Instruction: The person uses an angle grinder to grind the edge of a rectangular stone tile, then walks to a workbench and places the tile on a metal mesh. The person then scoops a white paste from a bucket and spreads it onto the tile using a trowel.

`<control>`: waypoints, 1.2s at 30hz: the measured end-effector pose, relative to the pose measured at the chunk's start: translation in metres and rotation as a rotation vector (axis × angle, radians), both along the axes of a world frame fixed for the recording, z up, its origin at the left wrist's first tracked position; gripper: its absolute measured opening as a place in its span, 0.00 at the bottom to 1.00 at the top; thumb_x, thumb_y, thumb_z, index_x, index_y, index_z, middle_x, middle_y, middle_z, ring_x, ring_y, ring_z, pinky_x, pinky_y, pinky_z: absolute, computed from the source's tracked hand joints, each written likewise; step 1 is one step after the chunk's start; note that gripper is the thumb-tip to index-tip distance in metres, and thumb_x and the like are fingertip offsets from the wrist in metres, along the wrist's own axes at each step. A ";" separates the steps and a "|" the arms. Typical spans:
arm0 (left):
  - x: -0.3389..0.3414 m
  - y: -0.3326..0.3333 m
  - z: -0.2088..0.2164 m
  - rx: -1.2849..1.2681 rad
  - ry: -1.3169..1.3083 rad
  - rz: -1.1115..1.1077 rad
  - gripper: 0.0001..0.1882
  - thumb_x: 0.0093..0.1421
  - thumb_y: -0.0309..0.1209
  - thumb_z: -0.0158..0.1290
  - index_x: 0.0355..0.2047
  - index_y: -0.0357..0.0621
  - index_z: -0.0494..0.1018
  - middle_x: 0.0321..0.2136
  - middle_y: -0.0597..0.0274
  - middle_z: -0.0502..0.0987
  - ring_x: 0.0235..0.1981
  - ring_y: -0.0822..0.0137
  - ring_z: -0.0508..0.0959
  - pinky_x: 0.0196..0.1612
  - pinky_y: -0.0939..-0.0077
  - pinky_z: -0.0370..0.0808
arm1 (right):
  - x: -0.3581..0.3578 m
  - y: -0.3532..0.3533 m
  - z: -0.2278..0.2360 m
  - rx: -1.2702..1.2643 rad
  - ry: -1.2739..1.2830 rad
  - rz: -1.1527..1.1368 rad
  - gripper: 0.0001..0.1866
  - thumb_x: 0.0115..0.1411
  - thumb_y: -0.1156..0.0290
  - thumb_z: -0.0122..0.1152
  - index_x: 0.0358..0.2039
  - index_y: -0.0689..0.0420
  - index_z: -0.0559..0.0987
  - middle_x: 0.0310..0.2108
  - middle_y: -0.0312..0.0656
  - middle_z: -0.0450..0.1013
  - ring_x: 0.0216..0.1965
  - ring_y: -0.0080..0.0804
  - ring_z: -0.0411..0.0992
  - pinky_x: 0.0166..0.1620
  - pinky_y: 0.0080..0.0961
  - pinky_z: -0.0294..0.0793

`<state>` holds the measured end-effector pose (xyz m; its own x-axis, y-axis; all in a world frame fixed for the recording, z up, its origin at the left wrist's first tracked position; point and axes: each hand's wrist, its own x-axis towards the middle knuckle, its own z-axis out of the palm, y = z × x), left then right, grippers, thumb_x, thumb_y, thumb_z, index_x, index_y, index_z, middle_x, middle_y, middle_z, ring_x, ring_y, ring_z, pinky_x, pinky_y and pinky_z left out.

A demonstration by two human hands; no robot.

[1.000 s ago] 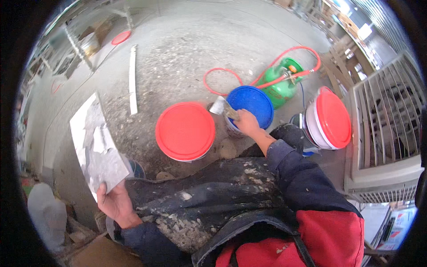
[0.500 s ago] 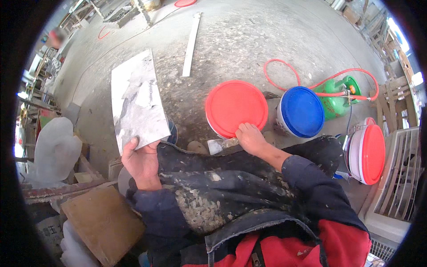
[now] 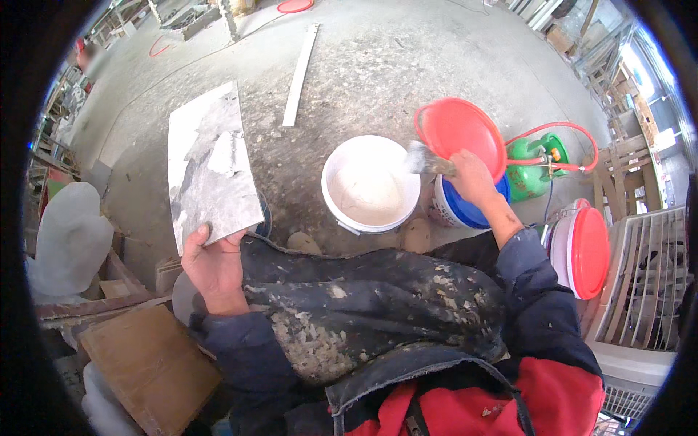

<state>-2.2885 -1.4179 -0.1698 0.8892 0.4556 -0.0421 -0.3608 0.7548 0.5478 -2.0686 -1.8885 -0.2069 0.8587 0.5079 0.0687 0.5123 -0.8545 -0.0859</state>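
Observation:
My left hand [image 3: 213, 270] grips the lower edge of a thin, grey-and-white marbled panel [image 3: 212, 156], which tilts upward. My right hand [image 3: 476, 176] is closed on a red bucket lid [image 3: 456, 129] and also on a flat brush [image 3: 430, 160] with pale bristles pointing left. The lid is lifted at a slant, partly over the blue lid [image 3: 466, 205] of another bucket. Left of the brush stands an uncovered white bucket [image 3: 336, 206], with whitish material visible inside. Across my lap lies a dark, stained apron [image 3: 392, 291].
Behind the blue-lidded bucket stands a green gas cylinder [image 3: 529, 174] with a red hose [image 3: 558, 125]. A red-lidded bucket [image 3: 587, 248] and a white slatted appliance [image 3: 651, 283] are at the right. Cardboard [image 3: 149, 367] lies at lower left; a white strip [image 3: 300, 76] rests on the floor ahead.
My right hand has lifted the red lid off the white bucket and carried it right, with the brush. The bucket's inside is now exposed. My left hand still holds the panel.

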 end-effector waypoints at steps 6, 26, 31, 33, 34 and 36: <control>0.003 -0.008 0.007 0.068 0.033 0.038 0.37 0.59 0.23 0.52 0.70 0.31 0.56 0.65 0.41 0.67 0.64 0.40 0.72 0.56 0.37 0.81 | -0.002 -0.044 -0.043 -0.069 0.120 -0.221 0.21 0.56 0.60 0.73 0.41 0.62 0.78 0.42 0.57 0.76 0.48 0.60 0.75 0.51 0.48 0.75; 0.000 -0.016 0.011 0.086 0.237 0.081 0.35 0.59 0.24 0.54 0.68 0.32 0.60 0.62 0.45 0.71 0.61 0.44 0.76 0.57 0.39 0.80 | 0.050 0.128 -0.134 -0.369 0.317 0.013 0.15 0.65 0.62 0.55 0.38 0.61 0.83 0.39 0.55 0.82 0.42 0.54 0.82 0.47 0.48 0.80; -0.003 -0.018 0.012 0.067 0.260 0.136 0.35 0.60 0.23 0.54 0.68 0.34 0.60 0.64 0.46 0.70 0.63 0.46 0.73 0.61 0.40 0.76 | 0.045 0.132 -0.147 -0.360 0.509 -0.054 0.19 0.61 0.60 0.56 0.41 0.61 0.86 0.42 0.56 0.82 0.45 0.54 0.82 0.51 0.47 0.79; -0.006 -0.015 0.008 0.049 0.283 0.146 0.35 0.60 0.23 0.55 0.68 0.34 0.60 0.64 0.46 0.70 0.64 0.46 0.73 0.62 0.40 0.75 | 0.043 0.133 -0.147 -0.363 0.559 -0.026 0.21 0.60 0.58 0.57 0.42 0.61 0.87 0.43 0.56 0.82 0.47 0.53 0.81 0.53 0.46 0.79; -0.005 -0.014 0.008 0.050 0.283 0.149 0.35 0.60 0.23 0.55 0.69 0.34 0.60 0.64 0.46 0.70 0.64 0.46 0.73 0.62 0.40 0.75 | 0.044 0.131 -0.147 -0.354 0.566 -0.004 0.22 0.60 0.57 0.57 0.42 0.61 0.87 0.43 0.57 0.82 0.47 0.54 0.81 0.53 0.46 0.79; -0.005 -0.014 0.007 0.054 0.283 0.153 0.35 0.60 0.23 0.55 0.69 0.35 0.60 0.64 0.46 0.70 0.64 0.46 0.73 0.63 0.40 0.75 | 0.044 0.128 -0.147 -0.341 0.582 0.038 0.23 0.59 0.55 0.57 0.40 0.62 0.86 0.42 0.58 0.82 0.47 0.54 0.81 0.54 0.46 0.78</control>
<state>-2.2930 -1.4324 -0.1632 0.7670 0.5911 -0.2497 -0.2953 0.6706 0.6805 -2.0251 -1.7602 -0.3542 0.6881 0.4497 -0.5694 0.4944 -0.8650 -0.0856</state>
